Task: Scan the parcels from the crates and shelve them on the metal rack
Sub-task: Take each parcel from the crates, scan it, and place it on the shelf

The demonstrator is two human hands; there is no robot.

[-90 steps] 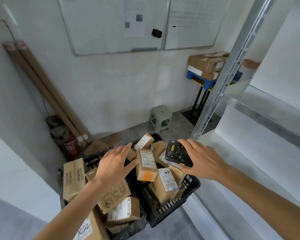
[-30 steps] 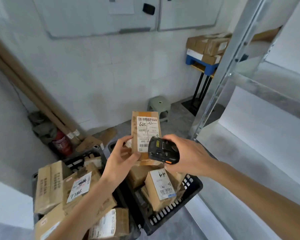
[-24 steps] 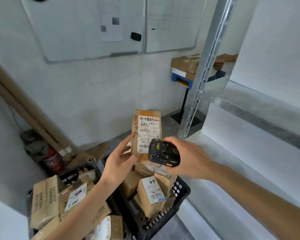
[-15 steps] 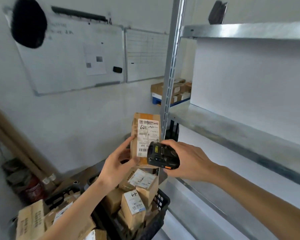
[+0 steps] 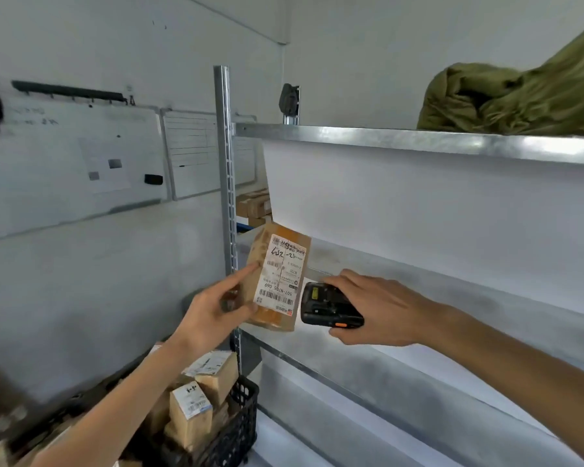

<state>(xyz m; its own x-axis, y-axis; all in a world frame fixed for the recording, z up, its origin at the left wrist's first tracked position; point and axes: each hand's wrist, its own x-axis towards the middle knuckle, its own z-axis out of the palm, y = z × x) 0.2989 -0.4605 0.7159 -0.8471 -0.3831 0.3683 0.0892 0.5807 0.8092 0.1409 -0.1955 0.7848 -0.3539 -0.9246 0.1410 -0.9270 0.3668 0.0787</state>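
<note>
Metal rack fills 12 to 4 o'clock, its middle shelf bare where visible; black crate of parcels sits low at 7 o'clock. Left hand pinches the brown parcel upright at centre, label facing the camera, just in front of the shelf edge; right hand is wrapped round the scanner just beside it at 3 o'clock. Looks like scan step or just past it; next move likely calls for carrying the parcel over the lip and setting it down on the shelf.

brown cardboard parcel, white label with black barcodes | black scanner, orange button, yellow sticker | black lattice crate | silver-grey metal rack | olive-green cloth bundle
</note>
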